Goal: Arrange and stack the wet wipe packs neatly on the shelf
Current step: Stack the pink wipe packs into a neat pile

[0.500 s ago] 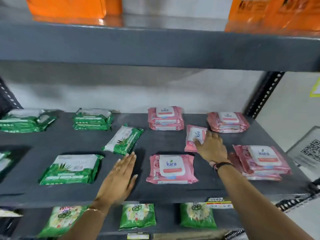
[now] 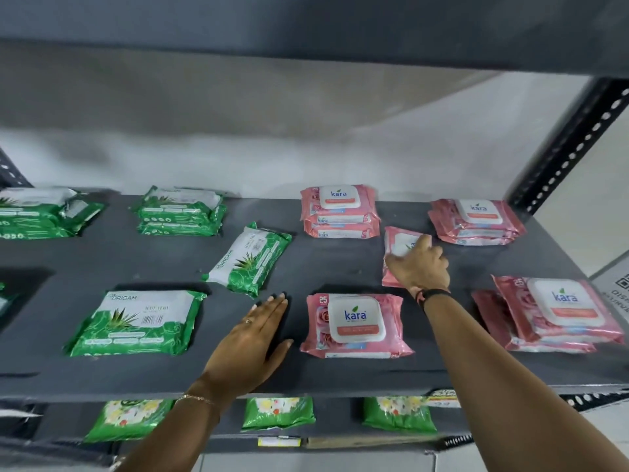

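Observation:
Green and pink wet wipe packs lie on a dark grey shelf point(image 2: 323, 264). My right hand point(image 2: 420, 267) lies on a single pink pack point(image 2: 398, 243) in the middle right, fingers curled over it. My left hand point(image 2: 253, 335) rests flat and open on the shelf, between a green front pack point(image 2: 136, 323) and a pink front pack point(image 2: 355, 327). A tilted green pack point(image 2: 250, 258) lies just beyond my left fingertips. Pink stacks sit at the back centre point(image 2: 340, 211), back right point(image 2: 476, 221) and front right point(image 2: 551, 313). Green stacks sit at the back point(image 2: 180, 211) and far left point(image 2: 41, 212).
An upper shelf point(image 2: 306, 32) hangs overhead. A perforated black upright point(image 2: 571, 141) stands at the right. On the lower shelf lie green floral packs point(image 2: 277, 412). A QR-code sign point(image 2: 617, 291) sits at the right edge.
The view has come closer and tilted down. My right hand has slid further over the single pink pack; my left hand stays flat on the shelf.

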Available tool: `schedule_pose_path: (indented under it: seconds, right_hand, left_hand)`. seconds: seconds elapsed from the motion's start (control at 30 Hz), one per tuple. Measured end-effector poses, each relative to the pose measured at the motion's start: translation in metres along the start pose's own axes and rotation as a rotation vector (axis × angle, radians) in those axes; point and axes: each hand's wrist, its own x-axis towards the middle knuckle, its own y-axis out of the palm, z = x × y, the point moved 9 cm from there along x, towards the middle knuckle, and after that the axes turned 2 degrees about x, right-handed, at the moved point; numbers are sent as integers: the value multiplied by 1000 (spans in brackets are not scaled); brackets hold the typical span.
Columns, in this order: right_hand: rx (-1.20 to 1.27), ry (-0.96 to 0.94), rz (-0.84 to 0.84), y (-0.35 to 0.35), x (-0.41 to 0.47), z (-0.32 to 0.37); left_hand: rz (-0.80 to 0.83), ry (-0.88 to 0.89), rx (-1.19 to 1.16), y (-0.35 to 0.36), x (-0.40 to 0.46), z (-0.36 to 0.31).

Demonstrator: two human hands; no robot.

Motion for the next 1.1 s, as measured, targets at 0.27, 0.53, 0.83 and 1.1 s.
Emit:
schedule_pose_path:
  seconds: [0.27,0.53,0.83,1.1]
  right_hand:
    - [175,-150,-70,-34,-8,8]
    - [225,-703,560,-38,-82,56]
    - [-74,-782,814,12,-108,43]
    - [-258,-881,728,6,-122,57]
  left_hand:
    - [39,-29,97,2,-1,0]
    - [54,-57,92,7,-4,-3]
    - [56,-58,60,6,-2,0]
    - [44,-59,39,5,-3,-2]
